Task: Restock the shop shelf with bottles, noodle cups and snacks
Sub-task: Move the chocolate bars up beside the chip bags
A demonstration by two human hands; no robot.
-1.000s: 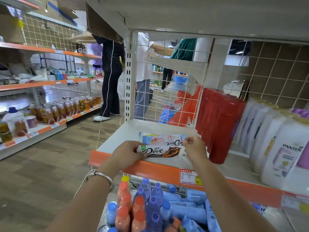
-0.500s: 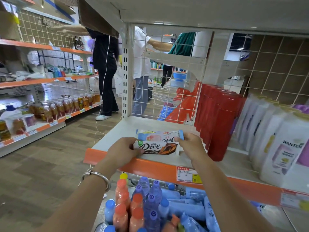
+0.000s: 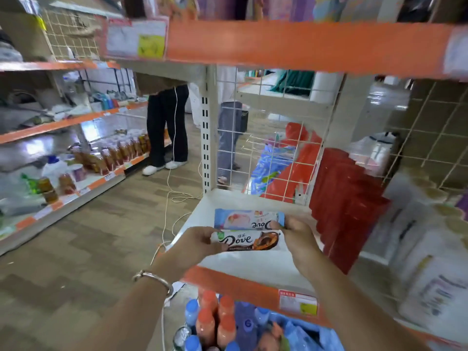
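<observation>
Both my hands hold a white and brown Dove chocolate bar flat over the white shelf board. My left hand pinches its left end and my right hand grips its right end. A second, light blue Dove bar lies just behind it on the shelf, touching my right fingers. Below the shelf's orange edge stand bottles with orange caps and blue caps.
Tall red canisters and white shampoo bottles fill the shelf to the right. A wire grid backs the shelf. The upper shelf's orange edge hangs close overhead. Two persons stand in the aisle beside another stocked rack; a white cable trails on the floor.
The view has tilted up, bringing the upper shelf edge into sight. Both hands still hold the brown Dove bar in front of the blue one, nearly unmoved.
</observation>
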